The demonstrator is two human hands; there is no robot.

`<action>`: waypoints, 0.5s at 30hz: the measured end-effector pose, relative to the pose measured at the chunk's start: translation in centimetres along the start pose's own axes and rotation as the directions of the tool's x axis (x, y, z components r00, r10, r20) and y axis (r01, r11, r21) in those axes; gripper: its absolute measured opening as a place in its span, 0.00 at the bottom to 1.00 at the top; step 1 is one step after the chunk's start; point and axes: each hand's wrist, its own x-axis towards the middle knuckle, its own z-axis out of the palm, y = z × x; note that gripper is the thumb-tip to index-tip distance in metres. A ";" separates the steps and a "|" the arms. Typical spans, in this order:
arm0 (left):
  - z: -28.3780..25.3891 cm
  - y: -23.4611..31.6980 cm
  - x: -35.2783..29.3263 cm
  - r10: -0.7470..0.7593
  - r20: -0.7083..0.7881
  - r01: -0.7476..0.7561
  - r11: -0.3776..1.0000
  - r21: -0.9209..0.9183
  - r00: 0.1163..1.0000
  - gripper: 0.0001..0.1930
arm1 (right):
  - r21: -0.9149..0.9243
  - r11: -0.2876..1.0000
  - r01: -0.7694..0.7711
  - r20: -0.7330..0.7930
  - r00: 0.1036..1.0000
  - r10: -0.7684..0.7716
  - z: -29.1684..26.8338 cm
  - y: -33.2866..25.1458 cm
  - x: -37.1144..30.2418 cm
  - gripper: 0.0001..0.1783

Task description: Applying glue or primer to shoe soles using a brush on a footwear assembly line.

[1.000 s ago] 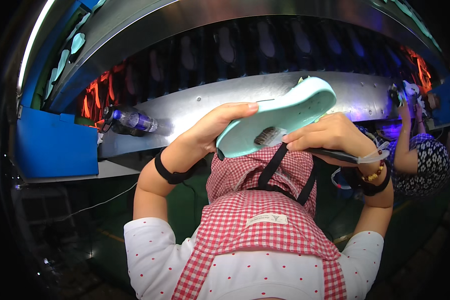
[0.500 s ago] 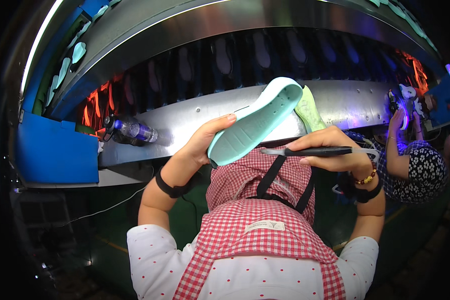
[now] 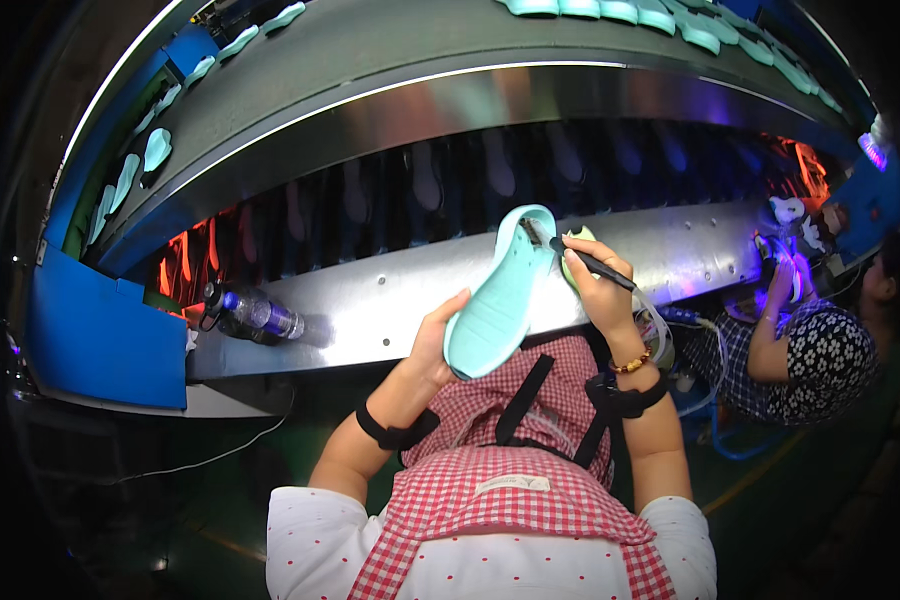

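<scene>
My left hand (image 3: 436,338) grips a turquoise shoe sole (image 3: 498,300) by its wide lower end, thumb along the edge. The sole is tilted, with its hollow inner side toward me and its narrower end pointing up. In my right hand (image 3: 608,292) is a slim brush (image 3: 602,268) with a black handle and a clear tube trailing from its back end. Its dark bristles reach into the hollow at the sole's narrow end and appear to touch it. Behind my right fingers, a light green piece (image 3: 574,262) is mostly hidden.
A metal ledge (image 3: 360,318) runs across in front of me, with a plastic bottle (image 3: 262,312) lying at its left. Beyond it are a dark opening with moving sole shapes and glowing heaters (image 3: 192,265). A conveyor belt (image 3: 390,50) carries turquoise soles. At right, another person (image 3: 820,345) works.
My right hand has brought the brush up from over my apron into the sole's narrow end. The sole now stands more upright. The whole view has shifted, showing more of the conveyor.
</scene>
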 end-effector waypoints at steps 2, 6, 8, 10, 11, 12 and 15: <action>0.3 -0.4 0.6 -0.036 0.066 0.038 0.999 -0.033 0.997 0.22 | -0.062 0.990 0.127 -0.041 0.991 -0.129 1.0 1.6 0.1 0.10; 0.2 -0.8 1.3 0.121 0.025 -0.121 0.993 -0.011 0.992 0.21 | -0.263 0.916 0.302 0.169 0.949 -0.264 3.8 -0.8 -2.0 0.16; -0.6 -1.0 1.3 0.070 0.016 -0.070 0.998 0.007 0.997 0.20 | -0.264 0.918 0.297 0.186 0.949 -0.254 4.1 -1.4 -2.8 0.16; -0.5 -1.1 1.3 0.081 -0.003 -0.081 0.996 0.043 0.997 0.20 | -0.274 0.920 0.281 0.183 0.954 -0.237 3.8 -1.3 -3.2 0.17; -0.7 -1.1 1.5 0.105 -0.049 -0.101 0.992 0.072 0.993 0.19 | -0.266 0.921 0.285 0.199 0.951 -0.237 3.6 -1.4 -3.3 0.17; -1.4 -1.1 2.2 0.119 -0.045 -0.115 0.990 0.078 0.992 0.20 | -0.244 0.939 0.244 0.229 0.955 -0.189 3.4 -1.6 -3.7 0.17; -3.0 0.6 2.5 0.136 -0.022 -0.133 0.986 0.104 0.991 0.21 | -0.112 0.972 0.208 0.340 0.927 -0.159 3.1 -3.6 -5.1 0.16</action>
